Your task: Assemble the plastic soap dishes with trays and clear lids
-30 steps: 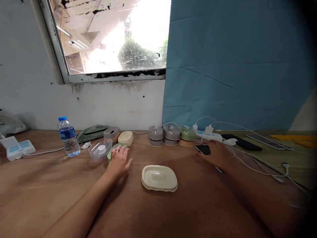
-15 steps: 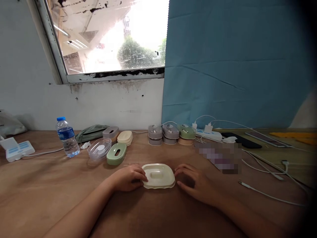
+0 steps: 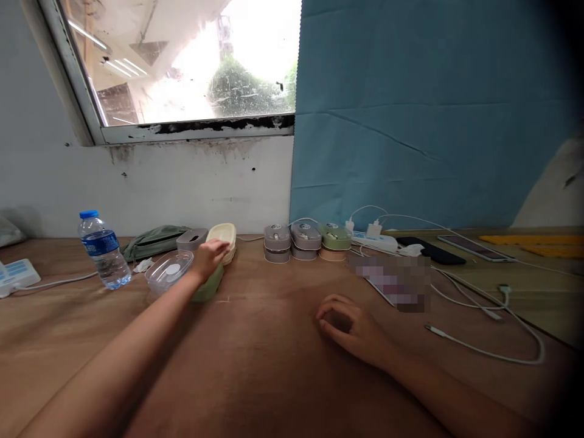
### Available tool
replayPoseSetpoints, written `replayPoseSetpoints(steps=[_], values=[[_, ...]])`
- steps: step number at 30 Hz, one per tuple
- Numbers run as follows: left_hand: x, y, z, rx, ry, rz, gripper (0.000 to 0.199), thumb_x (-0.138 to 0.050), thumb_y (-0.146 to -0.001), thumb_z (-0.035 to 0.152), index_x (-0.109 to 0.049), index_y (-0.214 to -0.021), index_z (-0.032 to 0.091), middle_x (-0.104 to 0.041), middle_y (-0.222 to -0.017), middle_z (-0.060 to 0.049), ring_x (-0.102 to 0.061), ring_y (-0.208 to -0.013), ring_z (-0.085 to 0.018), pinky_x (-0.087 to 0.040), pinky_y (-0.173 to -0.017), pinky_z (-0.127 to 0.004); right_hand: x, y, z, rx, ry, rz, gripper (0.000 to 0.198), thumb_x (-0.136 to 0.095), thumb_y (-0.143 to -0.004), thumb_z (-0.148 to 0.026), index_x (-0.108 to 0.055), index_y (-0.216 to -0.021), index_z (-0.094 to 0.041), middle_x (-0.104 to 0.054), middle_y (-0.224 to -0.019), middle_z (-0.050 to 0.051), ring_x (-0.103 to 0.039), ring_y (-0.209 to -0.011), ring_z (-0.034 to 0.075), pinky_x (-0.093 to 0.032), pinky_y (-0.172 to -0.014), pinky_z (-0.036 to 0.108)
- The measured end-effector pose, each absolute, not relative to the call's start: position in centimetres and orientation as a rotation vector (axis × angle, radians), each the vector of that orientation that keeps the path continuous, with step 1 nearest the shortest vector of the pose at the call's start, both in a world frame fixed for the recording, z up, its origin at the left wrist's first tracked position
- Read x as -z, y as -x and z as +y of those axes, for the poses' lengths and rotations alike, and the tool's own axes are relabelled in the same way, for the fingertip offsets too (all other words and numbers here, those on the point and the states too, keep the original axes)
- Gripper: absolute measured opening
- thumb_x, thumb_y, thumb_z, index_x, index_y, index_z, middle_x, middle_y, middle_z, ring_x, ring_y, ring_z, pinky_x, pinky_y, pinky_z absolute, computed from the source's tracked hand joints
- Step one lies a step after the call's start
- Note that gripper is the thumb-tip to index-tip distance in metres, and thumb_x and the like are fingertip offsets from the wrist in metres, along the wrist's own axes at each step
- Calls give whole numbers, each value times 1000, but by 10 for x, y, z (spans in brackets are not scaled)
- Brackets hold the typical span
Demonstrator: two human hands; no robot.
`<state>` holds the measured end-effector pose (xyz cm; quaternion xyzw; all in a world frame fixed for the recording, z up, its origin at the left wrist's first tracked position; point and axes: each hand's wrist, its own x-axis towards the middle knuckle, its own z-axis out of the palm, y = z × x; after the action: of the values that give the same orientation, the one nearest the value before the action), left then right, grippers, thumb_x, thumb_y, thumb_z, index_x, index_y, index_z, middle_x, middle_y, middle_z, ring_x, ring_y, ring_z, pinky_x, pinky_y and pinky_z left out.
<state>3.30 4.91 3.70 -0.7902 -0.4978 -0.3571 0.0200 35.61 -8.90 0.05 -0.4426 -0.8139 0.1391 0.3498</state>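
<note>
My left hand (image 3: 210, 258) reaches out to a stack of cream plastic lids (image 3: 229, 252). Its fingers are closed on the near edge of the top cream lid (image 3: 222, 232), which sits on or just over the stack. Partly hidden beneath that hand and wrist is a green oval box piece (image 3: 207, 289). A clear plastic box (image 3: 157, 274) stands to its left, and a mauve slotted piece (image 3: 189, 239) is behind. My right hand (image 3: 347, 325) rests on the table with loosely curved fingers and holds nothing.
Two mauve lidded boxes (image 3: 277, 243) and a green-topped one (image 3: 336, 236) stand along the wall. A water bottle (image 3: 103, 249) and a green pouch (image 3: 152, 241) are at left. White cables (image 3: 483, 353), a power strip (image 3: 376, 240) and phones (image 3: 477, 248) lie at right.
My left hand has carried the cream lid from the table's middle, up and left to the stack. My right hand stays near its place, its fingers curled more. The view has shifted slightly right.
</note>
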Motion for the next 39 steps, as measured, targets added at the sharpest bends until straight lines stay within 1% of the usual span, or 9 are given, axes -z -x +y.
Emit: replayPoseSetpoints(steps=[7,11,17,24,28,31,35,37,39], values=[[-28,-19,104,1058,2335,-1823,19,-54,-72,21,-67,-86,17,-69,-89,-5,-64,-82,-19,-48,-78,-27,-3,-357,-90,-406,1144,-2116,7,-51,-75,-19,-58,-75,-21,-58,-82,4,-55,-81,18,-43,-75,30],[-21,-22,110,990,2318,-1898,21,-55,-69,18,-66,-86,15,-69,-86,-6,-63,-82,-19,-47,-77,-27,-1,-357,-88,-451,1213,-2120,7,-51,-74,-17,-58,-72,-20,-59,-78,3,-55,-78,17,-43,-71,29],[-16,-21,111,930,2293,-1926,24,-53,-68,19,-64,-89,15,-67,-86,-7,-62,-84,-19,-46,-77,-26,4,-356,-85,-487,1319,-2119,9,-51,-71,-17,-59,-70,-19,-60,-74,2,-54,-68,15,-42,-60,25],[-16,-21,107,901,2314,-1902,23,-53,-66,18,-63,-86,14,-64,-81,-6,-60,-80,-20,-46,-76,-27,5,-356,-84,-512,1300,-2117,9,-51,-71,-17,-59,-70,-19,-60,-73,2,-54,-66,15,-42,-59,25],[-22,-33,101,970,2275,-1827,29,-54,-65,20,-60,-92,15,-56,-97,-10,-54,-95,-25,-41,-87,-34,5,-356,-83,-509,1286,-2107,9,-51,-70,-17,-60,-68,-20,-60,-72,1,-53,-66,15,-41,-59,25],[-28,-62,97,1044,2301,-1715,36,-53,-67,21,-55,-102,14,-50,-106,-10,-50,-103,-24,-36,-94,-34,7,-357,-81,-507,1280,-2114,10,-51,-71,-17,-60,-68,-19,-60,-72,2,-53,-67,15,-41,-59,25],[-32,-118,96,1157,2381,-1573,49,-58,-68,24,-45,-115,17,-40,-121,-11,-45,-110,-22,-35,-96,-31,7,-357,-79,-517,1293,-2098,10,-51,-71,-17,-60,-69,-19,-61,-73,2,-54,-68,15,-42,-59,25],[-29,-145,100,1218,2389,-1549,56,-63,-66,27,-44,-118,19,-35,-127,-11,-42,-114,-24,-34,-97,-34,7,-357,-79,-524,1297,-2091,9,-52,-71,-18,-61,-68,-19,-61,-73,2,-54,-68,15,-42,-59,25],[-23,-168,106,1275,2374,-1551,64,-68,-61,30,-43,-120,21,-30,-132,-12,-37,-118,-28,-30,-99,-40,6,-358,-79,-535,1300,-2083,9,-52,-71,-18,-61,-68,-19,-61,-72,2,-54,-67,15,-42,-58,25]])
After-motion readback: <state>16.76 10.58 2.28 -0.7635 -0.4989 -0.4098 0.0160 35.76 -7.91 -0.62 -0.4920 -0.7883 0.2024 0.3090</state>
